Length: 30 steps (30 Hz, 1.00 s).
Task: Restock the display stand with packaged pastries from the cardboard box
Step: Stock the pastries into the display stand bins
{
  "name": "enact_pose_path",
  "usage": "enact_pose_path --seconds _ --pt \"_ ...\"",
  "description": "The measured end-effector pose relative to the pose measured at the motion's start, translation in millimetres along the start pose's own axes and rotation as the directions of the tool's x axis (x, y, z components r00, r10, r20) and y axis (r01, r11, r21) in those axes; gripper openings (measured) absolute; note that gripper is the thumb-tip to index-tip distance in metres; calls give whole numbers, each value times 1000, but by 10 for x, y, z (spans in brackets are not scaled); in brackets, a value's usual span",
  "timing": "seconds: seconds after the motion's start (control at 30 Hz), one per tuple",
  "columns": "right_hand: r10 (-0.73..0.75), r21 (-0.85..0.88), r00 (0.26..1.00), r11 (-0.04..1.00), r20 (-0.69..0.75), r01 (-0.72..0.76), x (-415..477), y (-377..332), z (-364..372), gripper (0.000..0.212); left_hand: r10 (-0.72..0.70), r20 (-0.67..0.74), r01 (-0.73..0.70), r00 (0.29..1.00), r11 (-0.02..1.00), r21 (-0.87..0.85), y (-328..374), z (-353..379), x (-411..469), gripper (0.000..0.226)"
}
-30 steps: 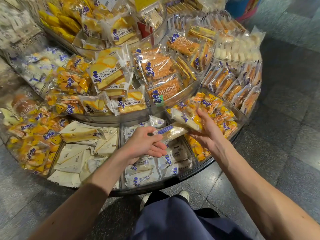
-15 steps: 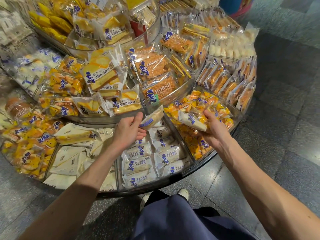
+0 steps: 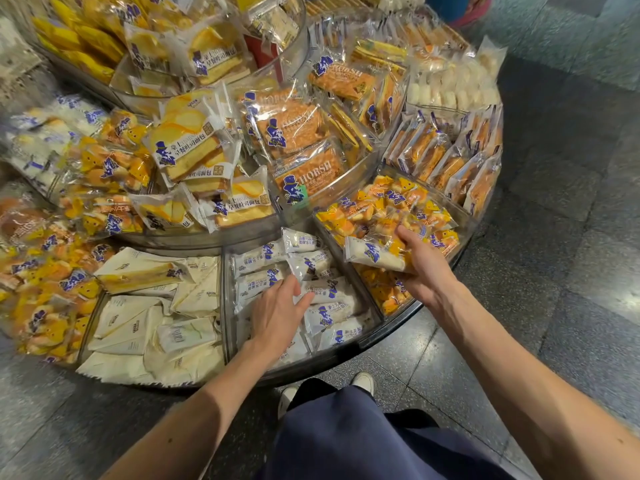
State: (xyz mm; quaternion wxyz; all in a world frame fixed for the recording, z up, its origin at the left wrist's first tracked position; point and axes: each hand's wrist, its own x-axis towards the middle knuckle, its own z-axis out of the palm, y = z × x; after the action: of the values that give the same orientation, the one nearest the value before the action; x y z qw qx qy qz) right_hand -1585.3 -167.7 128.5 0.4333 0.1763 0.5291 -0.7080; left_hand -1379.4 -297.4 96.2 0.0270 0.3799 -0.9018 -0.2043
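A round tiered display stand (image 3: 349, 355) holds packaged pastries in clear-walled compartments. My left hand (image 3: 277, 313) lies flat with straight fingers on the white-and-blue pastry packs (image 3: 325, 317) in the front middle compartment. My right hand (image 3: 420, 263) grips a white pastry pack (image 3: 375, 256) with a blue logo, held over the divider beside the orange-yellow packs (image 3: 384, 209). No cardboard box is in view.
White triangular sandwich packs (image 3: 156, 327) fill the compartment to the left. Toast and brown HORSH packs (image 3: 304, 133) sit on the raised middle tier. Dark stone floor (image 3: 554, 271) surrounds the stand; my shoes and dark trousers (image 3: 346, 441) are below.
My left hand has set its pack down in the middle compartment and now rests flat on the packs. My right hand has stayed by the divider, still holding its pack.
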Motion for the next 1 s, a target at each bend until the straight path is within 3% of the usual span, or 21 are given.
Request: enact_pose_path --seconds 0.13,0.3,0.43,0.47,0.53,0.73,0.8,0.87,0.93,1.0 --pt "18 -14 1000 1000 25 -17 28 67 20 60 25 -27 -22 999 994 109 95 79 60 25" --pt "8 -41 1000 999 8 -7 49 107 38 82 28 49 -39 998 971 236 88 159 124 30" --pt "9 -32 1000 999 8 -8 65 124 26 76 269 -174 -211 947 932 294 -33 252 164 49" --pt "8 -27 1000 1000 4 -8 77 129 26 76 311 -173 -252 935 921 297 -58 278 179 48" --pt "7 -42 1000 999 -5 -7 81 142 43 79 329 -83 -289 941 905 312 -102 333 199 41" --pt "-28 -102 998 995 -51 22 34 186 83 88 251 198 -299 947 914 272 -167 272 278 47" --pt "-45 -128 998 991 -47 38 63 214 89 93 246 217 -300 945 914 272 -171 207 311 45" --pt "-51 -194 998 980 -48 41 65 261 107 100 212 112 -221 971 973 71 -97 90 280 63" --pt "-75 -267 996 962 -39 62 35 305 130 105 94 32 -81 995 955 -285 52 -57 208 73" --pt "-103 -335 995 938 -16 92 40 367 131 108 -26 207 146 978 794 -590 211 -183 138 51"
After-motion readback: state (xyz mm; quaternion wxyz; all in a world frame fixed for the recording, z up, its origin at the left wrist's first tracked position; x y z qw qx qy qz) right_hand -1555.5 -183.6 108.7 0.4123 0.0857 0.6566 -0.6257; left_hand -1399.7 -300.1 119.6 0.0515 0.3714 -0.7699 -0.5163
